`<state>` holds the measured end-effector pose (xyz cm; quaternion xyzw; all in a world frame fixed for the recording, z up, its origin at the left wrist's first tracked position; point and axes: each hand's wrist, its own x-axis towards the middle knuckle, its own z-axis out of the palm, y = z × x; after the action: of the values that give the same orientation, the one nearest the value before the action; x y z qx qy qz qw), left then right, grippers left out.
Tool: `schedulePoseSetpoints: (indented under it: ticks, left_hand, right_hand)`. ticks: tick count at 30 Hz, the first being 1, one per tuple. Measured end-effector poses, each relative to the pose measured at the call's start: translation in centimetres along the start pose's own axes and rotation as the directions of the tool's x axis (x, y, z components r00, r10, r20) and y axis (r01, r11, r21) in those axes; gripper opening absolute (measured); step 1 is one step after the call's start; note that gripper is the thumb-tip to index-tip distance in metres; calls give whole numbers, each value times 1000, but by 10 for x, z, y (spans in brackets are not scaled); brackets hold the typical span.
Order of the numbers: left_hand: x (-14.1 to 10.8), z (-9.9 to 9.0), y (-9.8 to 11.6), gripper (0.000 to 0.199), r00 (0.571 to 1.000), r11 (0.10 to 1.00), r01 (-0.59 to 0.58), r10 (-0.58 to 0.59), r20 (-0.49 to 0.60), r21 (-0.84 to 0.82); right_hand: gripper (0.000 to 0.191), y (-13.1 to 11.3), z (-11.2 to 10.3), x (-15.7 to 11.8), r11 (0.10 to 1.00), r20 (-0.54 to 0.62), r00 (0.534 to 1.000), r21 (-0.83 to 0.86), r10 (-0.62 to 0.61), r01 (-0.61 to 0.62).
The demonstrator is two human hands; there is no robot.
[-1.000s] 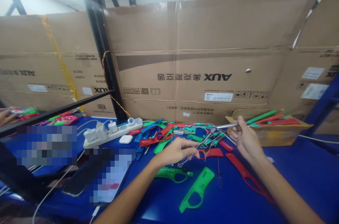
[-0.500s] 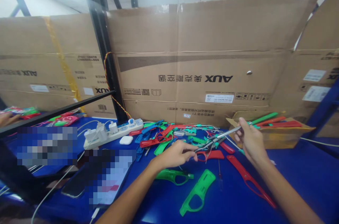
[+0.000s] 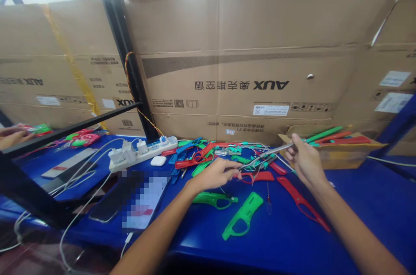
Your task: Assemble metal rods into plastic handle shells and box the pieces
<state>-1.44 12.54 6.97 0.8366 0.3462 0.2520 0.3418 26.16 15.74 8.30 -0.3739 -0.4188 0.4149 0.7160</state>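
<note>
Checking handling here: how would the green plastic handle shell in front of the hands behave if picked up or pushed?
The green plastic handle shell is probably light for its size, since it looks like thin moulded plastic. It lies flat on the blue bench, so it seems unlikely to roll. Its moulded form looks stiff.

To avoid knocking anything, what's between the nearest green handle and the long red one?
A small screwdriver lies there on the blue bench, in the head view.

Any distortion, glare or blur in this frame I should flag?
In the head view, wide-angle distortion bends the cardboard boxes and tilts the black upright; glare whitens the top-left corner; a pixelated patch sits near the power strip; the right hand looks fairly sharp.
</note>
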Motion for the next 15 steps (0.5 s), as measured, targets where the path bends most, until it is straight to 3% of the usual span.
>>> schedulePoseSetpoints:
  ticks: [10,15]
  left_hand:
    - [2,1,-6,32,999,1000,-16,15,-35,-11]
    - [2,5,-4,25,999,996,-25,22,-28,-86]
  right_hand:
    - [55,0,-4,2,998,69,998,-62,-12,17]
    - [55,0,-4,-1,991,193,978,-124,75,-51]
